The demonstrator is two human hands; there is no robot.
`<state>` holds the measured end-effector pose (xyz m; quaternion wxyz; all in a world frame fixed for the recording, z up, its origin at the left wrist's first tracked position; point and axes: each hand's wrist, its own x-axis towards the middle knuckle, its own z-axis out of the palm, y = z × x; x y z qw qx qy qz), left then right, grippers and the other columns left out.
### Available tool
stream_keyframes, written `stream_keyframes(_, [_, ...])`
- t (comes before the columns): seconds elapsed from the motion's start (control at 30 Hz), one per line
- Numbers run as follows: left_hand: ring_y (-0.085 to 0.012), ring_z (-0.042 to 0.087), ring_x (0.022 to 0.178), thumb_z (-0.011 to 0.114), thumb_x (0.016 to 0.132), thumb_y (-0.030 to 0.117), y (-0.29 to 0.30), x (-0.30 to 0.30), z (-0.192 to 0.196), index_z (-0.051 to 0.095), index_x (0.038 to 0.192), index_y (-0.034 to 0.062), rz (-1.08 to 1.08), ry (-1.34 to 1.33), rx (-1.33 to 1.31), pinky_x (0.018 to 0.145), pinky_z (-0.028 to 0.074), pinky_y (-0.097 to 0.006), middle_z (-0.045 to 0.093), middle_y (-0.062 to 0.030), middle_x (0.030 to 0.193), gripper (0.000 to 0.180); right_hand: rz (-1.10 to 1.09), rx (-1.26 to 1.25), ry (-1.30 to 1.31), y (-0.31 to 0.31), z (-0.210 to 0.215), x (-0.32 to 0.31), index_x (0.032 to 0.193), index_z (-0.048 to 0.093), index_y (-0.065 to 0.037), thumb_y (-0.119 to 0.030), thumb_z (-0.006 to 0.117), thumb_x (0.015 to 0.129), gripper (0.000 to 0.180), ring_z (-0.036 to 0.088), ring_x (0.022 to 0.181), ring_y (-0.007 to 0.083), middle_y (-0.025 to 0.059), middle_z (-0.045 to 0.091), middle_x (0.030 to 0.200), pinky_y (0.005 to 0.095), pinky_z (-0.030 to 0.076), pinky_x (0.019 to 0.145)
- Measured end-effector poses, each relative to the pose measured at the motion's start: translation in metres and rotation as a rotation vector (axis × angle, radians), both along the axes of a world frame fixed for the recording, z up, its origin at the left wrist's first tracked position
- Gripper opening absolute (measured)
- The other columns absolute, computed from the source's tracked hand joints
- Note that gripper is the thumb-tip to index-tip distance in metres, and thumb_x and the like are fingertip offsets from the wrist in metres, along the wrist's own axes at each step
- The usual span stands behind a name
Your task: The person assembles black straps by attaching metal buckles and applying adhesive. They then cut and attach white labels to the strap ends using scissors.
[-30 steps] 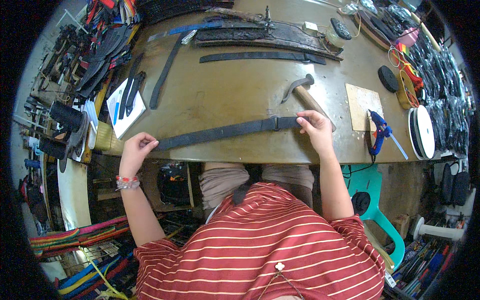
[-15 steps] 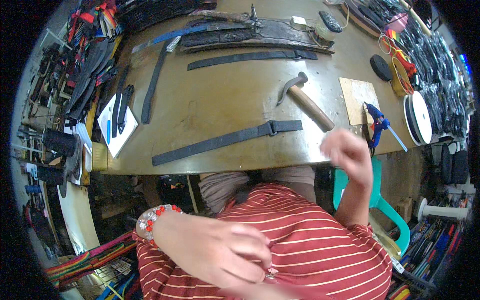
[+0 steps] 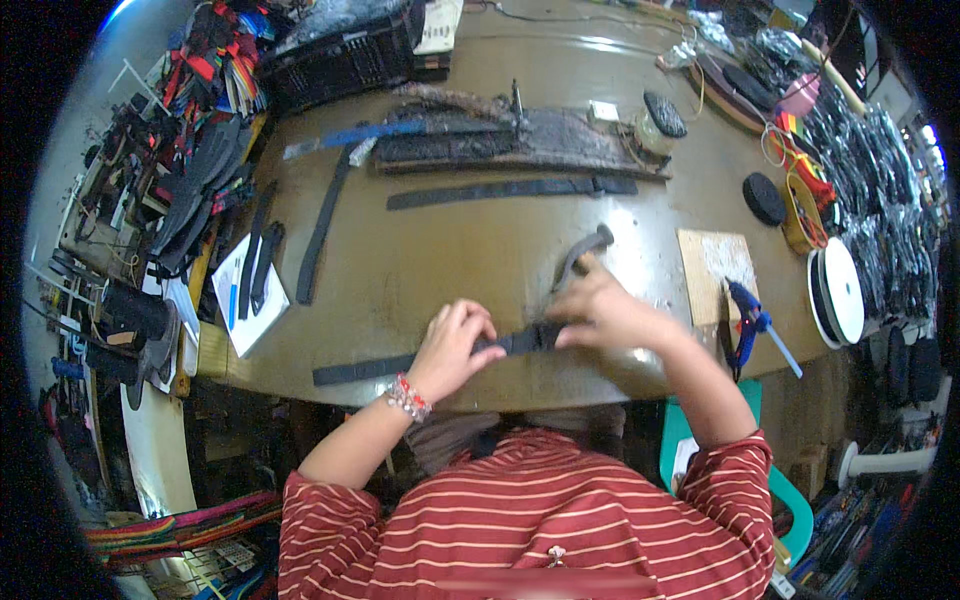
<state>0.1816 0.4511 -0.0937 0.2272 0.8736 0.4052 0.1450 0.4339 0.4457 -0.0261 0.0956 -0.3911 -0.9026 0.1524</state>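
A black webbing strap [image 3: 370, 371] with a dark buckle [image 3: 545, 335] lies along the near table edge. My left hand [image 3: 452, 345], with a red and clear bead bracelet [image 3: 408, 398] on its wrist, rests over the strap's middle, thumb apart from the curved fingers. Over the strap's right end is my right hand [image 3: 612, 312], slightly blurred, with its fingers apart and its thumb near the buckle. Its forefinger is close to the hammer head [image 3: 590, 245]; the hand and forearm cover the hammer's wooden handle.
Another black strap [image 3: 480, 192] lies farther back, before a dark worn board [image 3: 450, 152]. At right are a wooden board [image 3: 705, 265], a blue glue gun [image 3: 745, 315] and a white spool [image 3: 845, 290]. White paper [image 3: 245, 325] with straps lies at left.
My left hand has moved from my chest to the strap. My right hand has gone left onto the strap's buckle end, covering the hammer handle. The view has tilted up, showing more of the far table.
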Motion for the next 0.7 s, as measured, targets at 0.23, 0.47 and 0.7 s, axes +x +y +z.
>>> stream_keyframes(0.23, [-0.0241, 0.060, 0.064, 0.062, 0.083, 0.031, 0.017, -0.010, 0.016, 0.055, 0.089, 0.0059, 0.074, -0.105, -0.327, 0.059, 0.046, -0.036, 0.060, -0.0085, 0.067, 0.027, -0.117, -0.369, 0.286, 0.017, -0.033, 0.009, 0.097, 0.057, -0.001, -0.019, 0.073, 0.070, 0.036, 0.059, 0.090, 0.0334, 0.0184, 0.062, 0.092, 0.0387, 0.046, 0.078])
stream_keyframes(0.47, [-0.0251, 0.060, 0.066, 0.056, 0.086, 0.041, 0.145, -0.023, 0.027, 0.060, 0.085, 0.0080, 0.197, -0.239, 0.204, 0.060, 0.047, -0.036, 0.062, -0.0122, 0.074, 0.033, -0.401, -0.018, 0.226, 0.106, 0.000, 0.105, 0.104, 0.062, -0.001, -0.009, 0.063, 0.077, 0.029, 0.058, 0.094, 0.0319, 0.0189, 0.062, 0.095, 0.0372, 0.045, 0.083])
stream_keyframes(0.7, [-0.0285, 0.059, 0.079, 0.057, 0.084, 0.040, 0.212, -0.019, -0.019, 0.062, 0.096, 0.0121, 0.143, -0.041, 0.297, 0.070, 0.049, -0.038, 0.053, -0.0088, 0.095, 0.031, -0.586, -0.062, 0.283, 0.135, -0.055, 0.120, 0.109, 0.059, -0.001, -0.008, 0.065, 0.074, 0.036, 0.057, 0.095, 0.0377, 0.0211, 0.062, 0.100, 0.0398, 0.044, 0.084])
